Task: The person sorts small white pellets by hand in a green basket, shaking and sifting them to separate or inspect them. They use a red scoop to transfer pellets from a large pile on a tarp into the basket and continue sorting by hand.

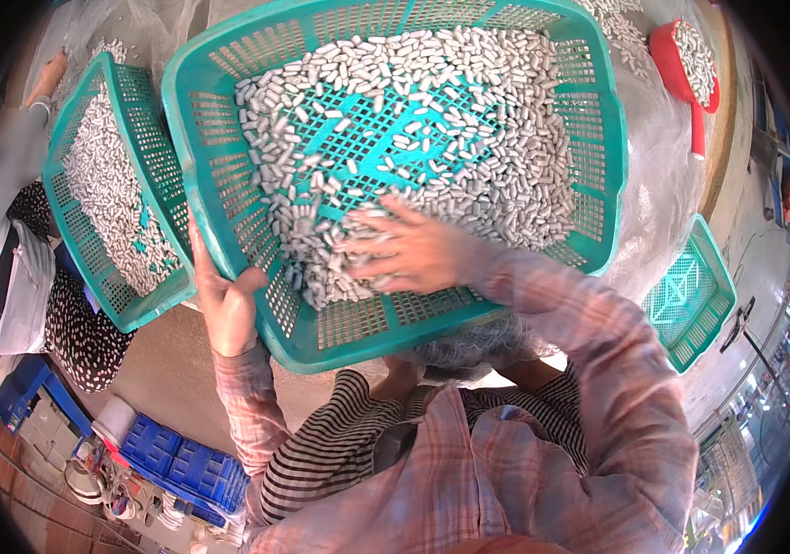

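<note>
A large green plastic basket (354,328) with slotted walls is tilted in front of me. Small white capsule-shaped pieces (524,189) lie in it, thickest along the sides and thin over the middle, where the lattice bottom shows. My left hand (229,307) grips the basket's left rim near its front corner, thumb on the inner side. Fingers spread, my right hand (421,249) rests palm down on the pieces towards the front of the basket, holding none that I can see.
Left of me, another green basket (156,312) holds similar pieces, with a person (16,249) beside it. A red scoop (661,48) full of pieces rests at the far right on clear plastic sheeting (653,180). Another green basket (725,277) stands at right. Blue crates (178,462) sit lower left.
</note>
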A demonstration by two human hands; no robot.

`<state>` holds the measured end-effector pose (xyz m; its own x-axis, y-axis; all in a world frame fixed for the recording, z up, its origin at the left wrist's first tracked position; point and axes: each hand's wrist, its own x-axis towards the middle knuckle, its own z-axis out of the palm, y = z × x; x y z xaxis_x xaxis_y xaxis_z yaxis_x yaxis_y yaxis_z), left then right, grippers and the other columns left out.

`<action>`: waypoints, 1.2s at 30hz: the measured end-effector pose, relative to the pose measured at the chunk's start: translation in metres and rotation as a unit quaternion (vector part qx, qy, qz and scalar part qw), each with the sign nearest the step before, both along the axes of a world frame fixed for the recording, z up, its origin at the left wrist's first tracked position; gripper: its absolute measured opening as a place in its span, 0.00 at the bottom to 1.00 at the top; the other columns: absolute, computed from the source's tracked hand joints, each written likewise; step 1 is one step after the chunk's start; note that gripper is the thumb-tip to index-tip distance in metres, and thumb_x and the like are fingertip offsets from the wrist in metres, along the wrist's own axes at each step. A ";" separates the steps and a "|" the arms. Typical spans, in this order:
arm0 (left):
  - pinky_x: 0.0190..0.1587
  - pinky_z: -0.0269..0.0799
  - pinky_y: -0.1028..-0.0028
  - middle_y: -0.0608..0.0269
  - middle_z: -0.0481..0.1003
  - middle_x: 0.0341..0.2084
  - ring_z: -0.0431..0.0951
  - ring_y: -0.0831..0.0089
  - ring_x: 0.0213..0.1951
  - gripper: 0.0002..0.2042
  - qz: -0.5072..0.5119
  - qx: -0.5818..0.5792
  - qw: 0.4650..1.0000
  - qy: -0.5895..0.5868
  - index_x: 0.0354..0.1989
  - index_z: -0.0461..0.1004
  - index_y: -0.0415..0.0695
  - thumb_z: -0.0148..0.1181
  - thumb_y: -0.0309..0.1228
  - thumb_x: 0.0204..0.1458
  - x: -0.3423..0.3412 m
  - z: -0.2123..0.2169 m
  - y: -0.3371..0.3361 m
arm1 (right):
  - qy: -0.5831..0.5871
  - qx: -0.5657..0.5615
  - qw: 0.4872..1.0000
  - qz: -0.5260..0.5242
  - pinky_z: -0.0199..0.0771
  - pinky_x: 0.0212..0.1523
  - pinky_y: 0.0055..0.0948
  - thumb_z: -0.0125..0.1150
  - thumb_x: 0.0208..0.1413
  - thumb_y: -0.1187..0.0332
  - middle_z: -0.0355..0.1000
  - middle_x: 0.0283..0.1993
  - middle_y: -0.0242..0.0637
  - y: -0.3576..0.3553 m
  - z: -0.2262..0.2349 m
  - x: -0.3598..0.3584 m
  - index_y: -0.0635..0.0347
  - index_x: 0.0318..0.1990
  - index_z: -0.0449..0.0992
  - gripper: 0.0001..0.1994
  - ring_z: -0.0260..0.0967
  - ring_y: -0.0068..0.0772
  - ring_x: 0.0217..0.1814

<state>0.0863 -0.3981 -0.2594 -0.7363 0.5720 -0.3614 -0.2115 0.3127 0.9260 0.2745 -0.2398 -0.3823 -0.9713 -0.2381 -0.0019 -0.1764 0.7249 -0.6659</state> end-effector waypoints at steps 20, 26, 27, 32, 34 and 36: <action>0.67 0.48 0.67 0.55 0.53 0.66 0.54 0.65 0.66 0.49 -0.009 -0.069 0.996 0.061 0.70 0.46 0.39 0.48 0.14 0.26 0.005 0.014 -0.011 | 0.208 0.090 0.920 -0.319 0.59 0.60 0.48 0.58 0.53 0.56 0.69 0.49 0.49 0.019 -0.005 -0.109 0.63 0.46 0.72 0.20 0.63 0.52 0.55; 0.66 0.48 0.68 0.54 0.54 0.65 0.54 0.65 0.66 0.49 0.015 -0.080 0.994 0.074 0.69 0.48 0.36 0.51 0.17 0.25 0.007 0.014 -0.015 | -0.002 -0.011 1.000 0.025 0.35 0.71 0.60 0.55 0.56 0.59 0.50 0.72 0.29 0.016 -0.007 0.036 0.34 0.58 0.69 0.20 0.37 0.47 0.76; 0.67 0.48 0.68 0.54 0.55 0.65 0.54 0.65 0.66 0.49 0.001 -0.095 0.990 0.102 0.69 0.48 0.36 0.51 0.17 0.25 0.005 0.012 -0.023 | -0.049 0.045 0.998 0.001 0.29 0.70 0.64 0.54 0.57 0.57 0.45 0.74 0.25 0.042 0.007 0.048 0.27 0.61 0.66 0.22 0.36 0.48 0.76; 0.67 0.47 0.67 0.55 0.54 0.65 0.53 0.65 0.66 0.50 -0.010 -0.097 0.991 0.090 0.69 0.46 0.36 0.51 0.17 0.25 0.004 0.012 -0.017 | 0.019 0.140 0.918 -0.371 0.26 0.70 0.63 0.56 0.50 0.39 0.40 0.75 0.37 0.126 -0.023 0.040 0.23 0.66 0.57 0.33 0.33 0.54 0.76; 0.67 0.47 0.66 0.55 0.54 0.65 0.53 0.64 0.66 0.50 -0.011 -0.076 0.994 0.079 0.69 0.45 0.37 0.51 0.16 0.26 0.002 0.015 -0.008 | 0.073 0.164 0.873 -0.453 0.32 0.70 0.59 0.58 0.49 0.42 0.46 0.73 0.39 0.106 -0.029 -0.013 0.34 0.65 0.62 0.33 0.38 0.58 0.74; 0.63 0.57 0.66 0.54 0.56 0.64 0.60 0.63 0.63 0.50 0.001 -0.060 0.997 0.053 0.70 0.44 0.38 0.50 0.15 0.26 -0.001 0.022 -0.001 | 0.101 0.112 0.906 -0.396 0.36 0.69 0.59 0.54 0.51 0.38 0.49 0.71 0.39 0.085 -0.017 -0.062 0.36 0.64 0.63 0.33 0.39 0.58 0.73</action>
